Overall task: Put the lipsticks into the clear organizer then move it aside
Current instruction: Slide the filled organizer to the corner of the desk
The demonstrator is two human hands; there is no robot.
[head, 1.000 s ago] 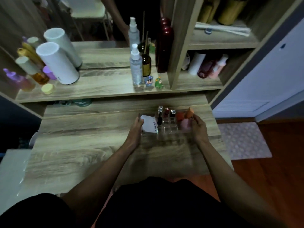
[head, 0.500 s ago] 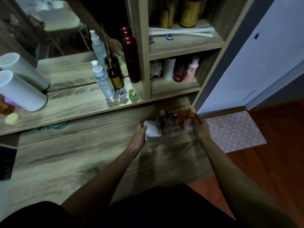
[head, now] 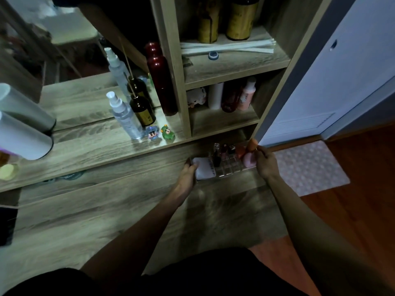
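Clear organizer (head: 226, 167) sits at the desk's (head: 89, 214) far right, btwn both hands. Left hand (head: 188, 176) grips its left end, thumb by a white pad (head: 204, 170) inside. Lipsticks (head: 223, 151) stand upright in the back slots; orange and pink sponges (head: 248, 155) fill the right end. Right hand (head: 266, 163) clasps that right end, fingers on the rim. Wood-grain desk, dim light. Left shelf holds spray bottle (head: 124, 116), brown bottle (head: 142, 110), two small figurines (head: 161, 133). Cubby shelves (head: 222, 118) above the organizer, w/ bottles. Pink mat (head: 310, 167) on red-brown floor, far right.
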